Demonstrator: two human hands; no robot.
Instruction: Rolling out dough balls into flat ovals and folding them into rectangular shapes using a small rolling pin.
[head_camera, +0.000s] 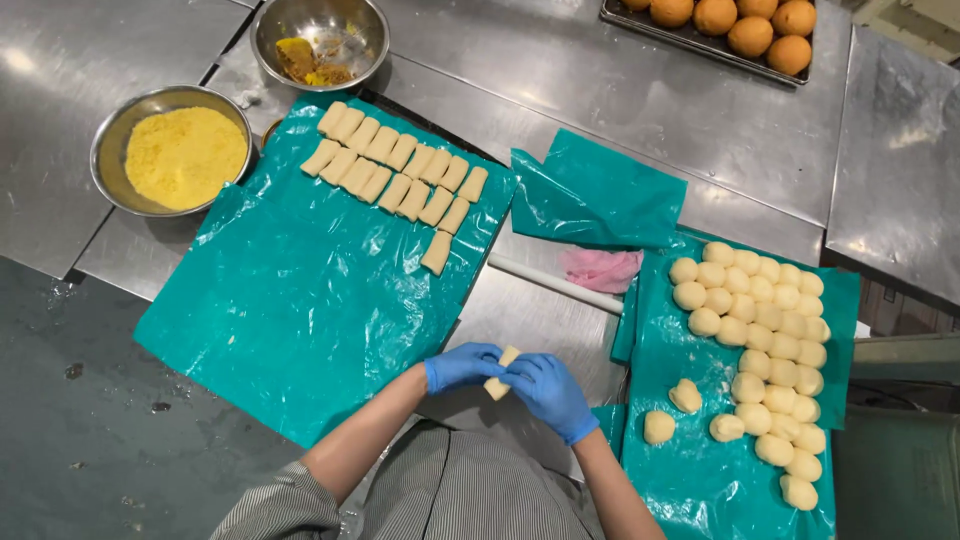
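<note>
left hand (462, 366) and right hand (548, 392) pinch one dough piece (501, 371) above desk (540, 320) | done: shaped bars (400, 175) rowed on left green sheet (290, 300) | left: many dough balls (765, 340) on right sheet (700, 480)

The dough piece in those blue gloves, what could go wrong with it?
The dough piece is pinched between the left hand and right hand in the air, at the edge of the steel table, so it might drop to the floor. Squeezing too hard could squash its shape. The loose dough balls sit packed close and might stick together.
</note>
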